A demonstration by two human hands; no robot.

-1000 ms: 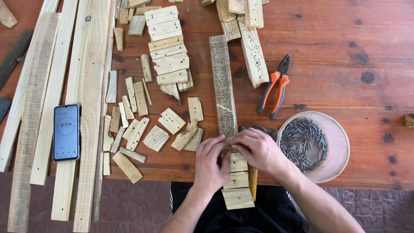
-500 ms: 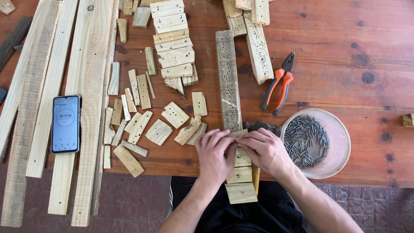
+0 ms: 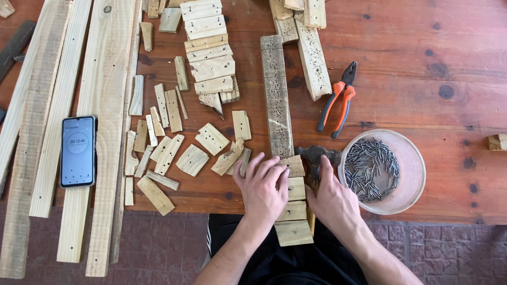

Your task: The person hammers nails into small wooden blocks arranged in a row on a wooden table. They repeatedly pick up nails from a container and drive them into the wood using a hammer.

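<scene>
A row of short pale wood blocks (image 3: 293, 230) lies at the table's near edge, below a long nail-holed slat (image 3: 277, 95). My left hand (image 3: 261, 191) lies on the upper blocks, fingers spread over the top one (image 3: 294, 165), holding them down. My right hand (image 3: 332, 199) sits just right of the row, laid over the handle of a dark-headed hammer (image 3: 317, 155), with the index finger stretched up to the head. Most of the handle is hidden under that hand.
A round pinkish bowl (image 3: 414, 177) of nails stands right of my right hand, with orange-handled pliers (image 3: 338, 103) above it. Scattered wood offcuts (image 3: 193, 158) lie to the left, stacked blocks (image 3: 208, 53) farther back. Long planks (image 3: 105, 132) and a phone (image 3: 78, 151) are at far left.
My hands have drawn slightly apart. The right one has slid off the blocks to the hammer. The left stays on the blocks.
</scene>
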